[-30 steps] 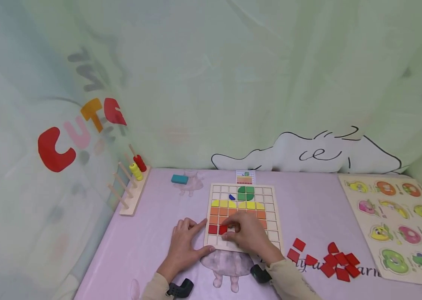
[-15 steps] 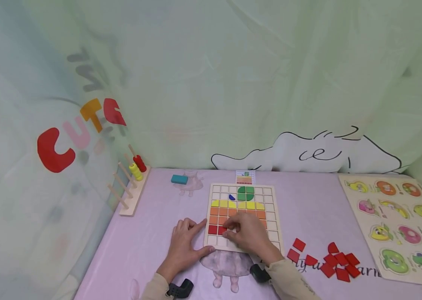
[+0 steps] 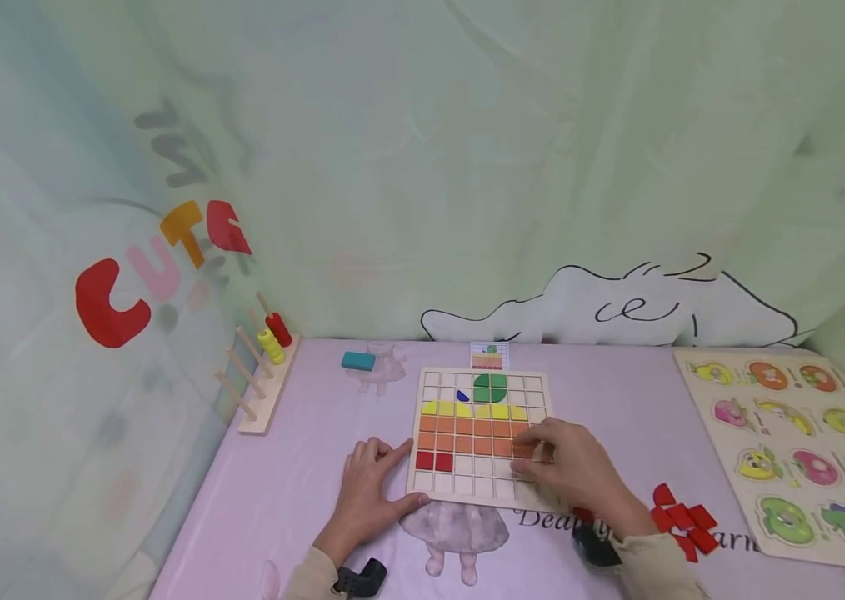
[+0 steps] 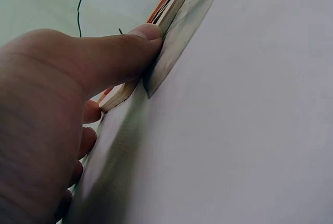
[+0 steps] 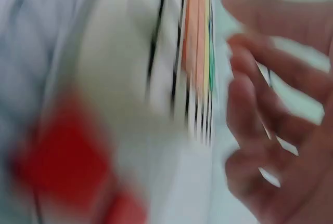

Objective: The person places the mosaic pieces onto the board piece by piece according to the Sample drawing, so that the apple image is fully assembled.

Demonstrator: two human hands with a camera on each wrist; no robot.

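On the table lies a wooden grid board with rows of orange, yellow and green tiles and one small blue piece. Two red square tiles sit side by side at the left of the row below the orange ones. My left hand rests at the board's near left corner, its extended thumb and index finger touching two edges; the left wrist view shows the thumb against the board's side. Over the board's right part is my right hand, thumb and fingers apart, with nothing visible between them. It is blurred in the right wrist view.
Loose red tiles lie at the right, partly hidden by the right forearm. A picture card lies behind the board. A fruit puzzle board is far right, a peg stand with beads at left, and a teal block at the back.
The right hand has let go of the second red tile, which lies in its square, and has moved right across the board. The left hand stays at the corner.
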